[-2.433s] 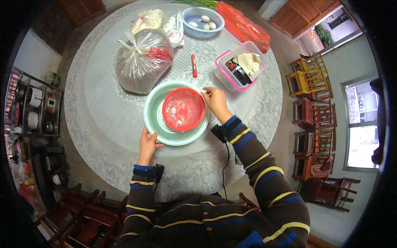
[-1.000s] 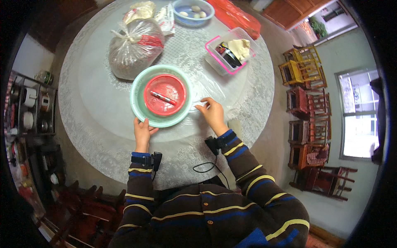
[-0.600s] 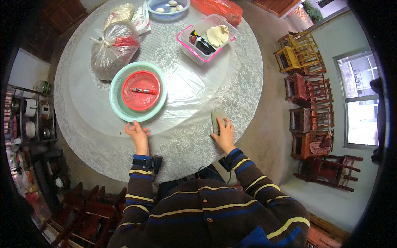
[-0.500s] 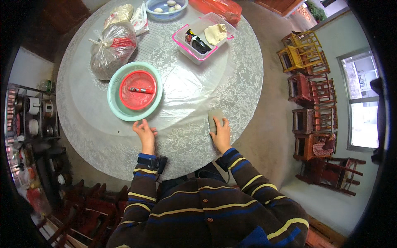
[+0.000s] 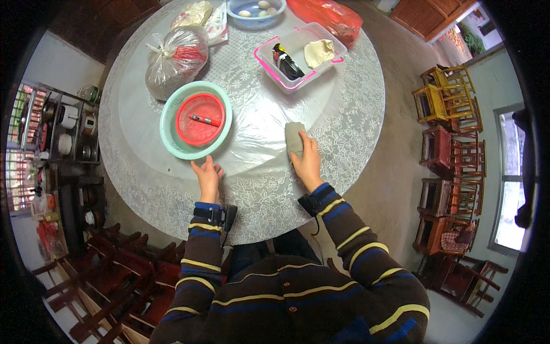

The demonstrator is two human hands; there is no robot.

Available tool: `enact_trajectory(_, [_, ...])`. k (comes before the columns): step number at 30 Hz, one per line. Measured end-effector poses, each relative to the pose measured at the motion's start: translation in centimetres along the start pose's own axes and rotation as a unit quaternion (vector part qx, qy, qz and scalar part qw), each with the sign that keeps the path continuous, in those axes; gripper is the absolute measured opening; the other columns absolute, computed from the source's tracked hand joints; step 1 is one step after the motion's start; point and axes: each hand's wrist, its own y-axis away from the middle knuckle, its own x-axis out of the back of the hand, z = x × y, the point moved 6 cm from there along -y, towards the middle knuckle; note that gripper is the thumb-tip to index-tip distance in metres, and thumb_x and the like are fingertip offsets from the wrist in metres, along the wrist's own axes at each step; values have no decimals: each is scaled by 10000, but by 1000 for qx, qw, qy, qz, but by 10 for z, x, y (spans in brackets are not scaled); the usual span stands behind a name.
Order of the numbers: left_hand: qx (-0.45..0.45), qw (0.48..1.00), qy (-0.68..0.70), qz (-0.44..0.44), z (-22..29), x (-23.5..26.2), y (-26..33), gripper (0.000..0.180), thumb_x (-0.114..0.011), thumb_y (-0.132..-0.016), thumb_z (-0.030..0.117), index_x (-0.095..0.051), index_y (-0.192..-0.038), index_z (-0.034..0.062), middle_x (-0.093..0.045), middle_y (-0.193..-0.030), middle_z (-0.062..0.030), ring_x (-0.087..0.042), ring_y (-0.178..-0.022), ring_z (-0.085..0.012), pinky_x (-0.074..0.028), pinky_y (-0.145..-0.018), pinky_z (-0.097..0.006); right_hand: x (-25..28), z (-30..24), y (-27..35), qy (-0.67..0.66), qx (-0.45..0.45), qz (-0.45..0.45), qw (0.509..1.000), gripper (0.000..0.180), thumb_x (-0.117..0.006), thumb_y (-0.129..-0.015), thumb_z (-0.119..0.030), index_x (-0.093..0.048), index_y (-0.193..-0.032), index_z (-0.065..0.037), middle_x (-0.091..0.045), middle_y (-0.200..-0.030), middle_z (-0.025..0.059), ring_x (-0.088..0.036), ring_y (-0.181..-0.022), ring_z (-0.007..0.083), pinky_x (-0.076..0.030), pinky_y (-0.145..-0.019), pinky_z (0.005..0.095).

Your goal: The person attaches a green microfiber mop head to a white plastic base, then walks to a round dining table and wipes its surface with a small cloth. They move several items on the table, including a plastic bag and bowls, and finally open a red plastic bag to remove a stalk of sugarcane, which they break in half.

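Note:
A grey-green oblong slab [image 5: 294,139] with a ragged far end lies on the patterned tablecloth, right of the middle. My right hand [image 5: 308,162] holds it from the right, thumb on the near left part and fingers over its right side. My left hand [image 5: 209,179] is open and empty, its fingers spread just short of the near rim of a pale green basin [image 5: 167,139]. Inside that basin sits a red mesh basket [image 5: 195,135], with a red-and-silver pen-shaped thing [image 5: 204,120] in it.
Farther back stand a clear plastic box [image 5: 285,85] with pink clips, a tied plastic bag [image 5: 175,66], a blue bowl [image 5: 256,21] of eggs and a red bag [image 5: 329,20]. Wooden chairs [image 5: 438,149] line the right wall. A shelf rack [image 5: 63,123] is at left.
My right hand has moved the grey-green slab away from me and a little left across the table. The left hand stays open near the basin. The whole view has shifted slightly.

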Motion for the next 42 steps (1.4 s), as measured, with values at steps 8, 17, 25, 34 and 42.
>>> enact_trajectory(8, [13,991,133,-27,21,-14,-25,726,-541,-1032,152,-15,-1528,84,-385,-1435,-251,-631,-1120,-412,-614,-883,-476,-59,-27,-23,72,18,-15,997,715,-795,-785,-186,-512,-1439,-138,-542,-1298,215,-586,-1135,400,-503,-946,431])
enact_trajectory(17, [-25,975,215,-57,29,2,-46,534,-520,-1003,34,-213,-1439,20,-468,-1352,-242,-669,-1049,-400,-631,-844,-488,-136,-106,-27,47,189,-145,970,617,-759,-794,-177,-591,-1386,-218,-565,-1326,151,-578,-1094,364,-500,-937,426])
enact_trajectory(25, [-39,979,202,-2,53,55,-51,463,-520,-989,48,-290,-1390,16,-536,-1281,-219,-705,-964,-341,-642,-795,-454,-162,-141,-87,103,228,-129,959,541,-683,-823,-109,-636,-1328,-297,-614,-1314,76,-607,-1010,331,-548,-831,414])
enact_trajectory(34, [-27,980,195,23,65,76,-60,479,-518,-996,62,-290,-1415,24,-533,-1299,-200,-702,-958,-299,-634,-809,-440,-187,-144,-211,146,155,-51,976,490,-684,-819,-102,-665,-1280,-266,-637,-1258,74,-622,-1014,364,-542,-861,437])
enact_trajectory(42, [-2,982,190,14,69,74,-64,447,-527,-1001,69,-338,-1404,30,-543,-1286,-167,-692,-953,-273,-622,-800,-433,-199,-139,-305,156,86,32,983,420,-652,-835,-101,-692,-1221,-263,-652,-1199,63,-622,-1030,373,-539,-837,493])
